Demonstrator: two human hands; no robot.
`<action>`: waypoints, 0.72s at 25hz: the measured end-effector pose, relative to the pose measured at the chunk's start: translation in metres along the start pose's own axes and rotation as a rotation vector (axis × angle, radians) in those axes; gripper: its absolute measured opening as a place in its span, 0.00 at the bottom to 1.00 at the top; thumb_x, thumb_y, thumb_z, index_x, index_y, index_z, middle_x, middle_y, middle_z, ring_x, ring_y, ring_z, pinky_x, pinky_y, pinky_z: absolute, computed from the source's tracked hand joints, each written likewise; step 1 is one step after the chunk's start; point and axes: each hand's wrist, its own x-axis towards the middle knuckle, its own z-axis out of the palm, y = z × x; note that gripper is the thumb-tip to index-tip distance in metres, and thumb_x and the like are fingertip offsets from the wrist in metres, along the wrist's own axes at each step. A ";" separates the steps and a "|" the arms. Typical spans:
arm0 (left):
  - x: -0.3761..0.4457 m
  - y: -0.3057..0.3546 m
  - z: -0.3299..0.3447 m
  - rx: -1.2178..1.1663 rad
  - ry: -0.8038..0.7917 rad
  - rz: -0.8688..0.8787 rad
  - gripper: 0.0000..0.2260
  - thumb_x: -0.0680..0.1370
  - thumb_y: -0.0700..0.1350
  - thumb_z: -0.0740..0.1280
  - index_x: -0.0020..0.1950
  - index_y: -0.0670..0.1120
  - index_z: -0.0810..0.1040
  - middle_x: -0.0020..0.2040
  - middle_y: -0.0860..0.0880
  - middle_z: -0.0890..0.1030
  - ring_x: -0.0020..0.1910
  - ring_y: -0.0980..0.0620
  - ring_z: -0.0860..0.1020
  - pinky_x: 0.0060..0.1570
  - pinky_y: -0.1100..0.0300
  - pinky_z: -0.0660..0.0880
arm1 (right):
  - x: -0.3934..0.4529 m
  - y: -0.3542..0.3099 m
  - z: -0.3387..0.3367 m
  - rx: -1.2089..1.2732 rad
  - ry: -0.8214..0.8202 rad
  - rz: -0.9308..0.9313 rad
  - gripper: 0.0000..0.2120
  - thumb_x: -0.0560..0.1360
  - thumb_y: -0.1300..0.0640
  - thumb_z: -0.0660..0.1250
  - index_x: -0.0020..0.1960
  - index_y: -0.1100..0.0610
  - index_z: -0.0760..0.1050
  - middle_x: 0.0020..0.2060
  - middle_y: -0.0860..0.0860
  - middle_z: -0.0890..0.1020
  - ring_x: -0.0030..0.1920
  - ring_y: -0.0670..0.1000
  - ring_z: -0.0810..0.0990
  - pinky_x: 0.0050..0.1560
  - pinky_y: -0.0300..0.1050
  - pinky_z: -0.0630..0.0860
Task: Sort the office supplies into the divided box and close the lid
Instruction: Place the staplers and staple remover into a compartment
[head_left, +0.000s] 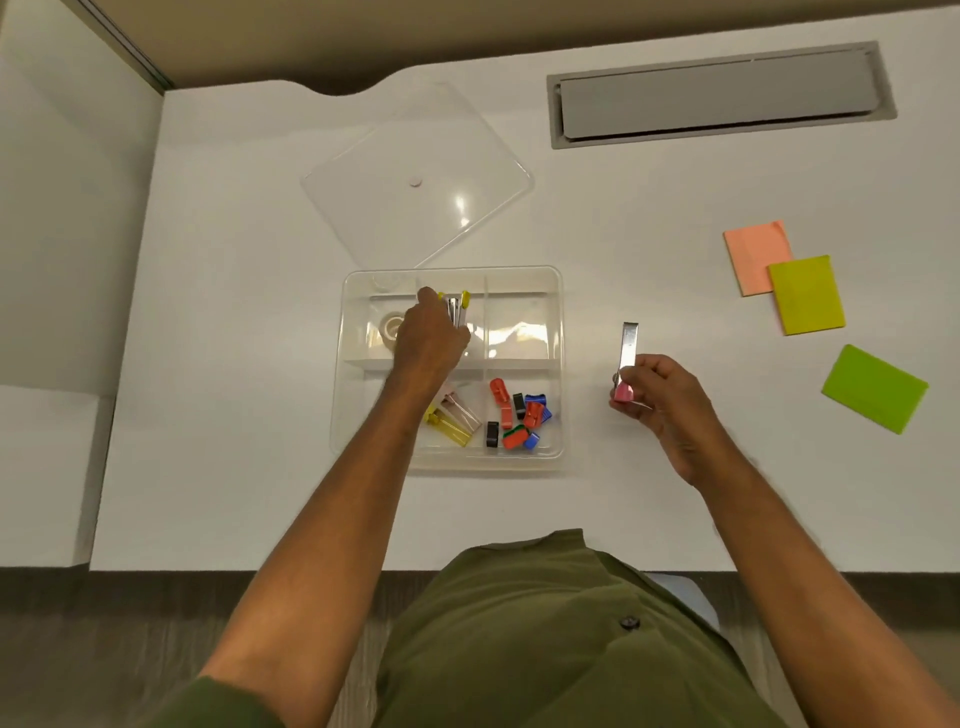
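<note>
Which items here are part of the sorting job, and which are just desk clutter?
Job:
- divided box
- clear lid, off, behind the box
- metal strips in left hand
- pink-tipped strip in right hand
- clips, tape roll, already in compartments
- sticky pads: orange, yellow, green, not yet boxed

Lying about:
- grey cable hatch in the desk

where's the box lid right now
In the head view the clear lid lies flat on the desk just behind the box, turned at an angle, left of the grey hatch.
</note>
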 end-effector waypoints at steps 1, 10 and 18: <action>0.005 -0.001 0.003 0.033 -0.032 0.004 0.20 0.75 0.42 0.71 0.63 0.39 0.69 0.53 0.42 0.79 0.50 0.42 0.79 0.42 0.55 0.70 | -0.002 0.003 0.002 0.015 0.015 -0.001 0.05 0.79 0.60 0.68 0.55 0.58 0.79 0.47 0.57 0.81 0.48 0.54 0.80 0.60 0.54 0.81; 0.018 -0.010 0.016 0.110 -0.154 0.088 0.22 0.74 0.44 0.72 0.64 0.39 0.70 0.55 0.40 0.80 0.53 0.39 0.80 0.42 0.54 0.71 | -0.026 0.002 0.032 0.053 0.113 -0.036 0.09 0.78 0.58 0.69 0.58 0.59 0.79 0.50 0.59 0.82 0.50 0.56 0.83 0.60 0.55 0.82; -0.038 -0.075 -0.025 0.053 0.275 0.424 0.22 0.77 0.48 0.71 0.69 0.46 0.73 0.71 0.44 0.72 0.69 0.43 0.69 0.66 0.50 0.70 | -0.014 -0.045 0.130 -0.334 -0.049 -0.163 0.11 0.75 0.55 0.74 0.55 0.53 0.77 0.41 0.47 0.87 0.45 0.46 0.87 0.51 0.44 0.83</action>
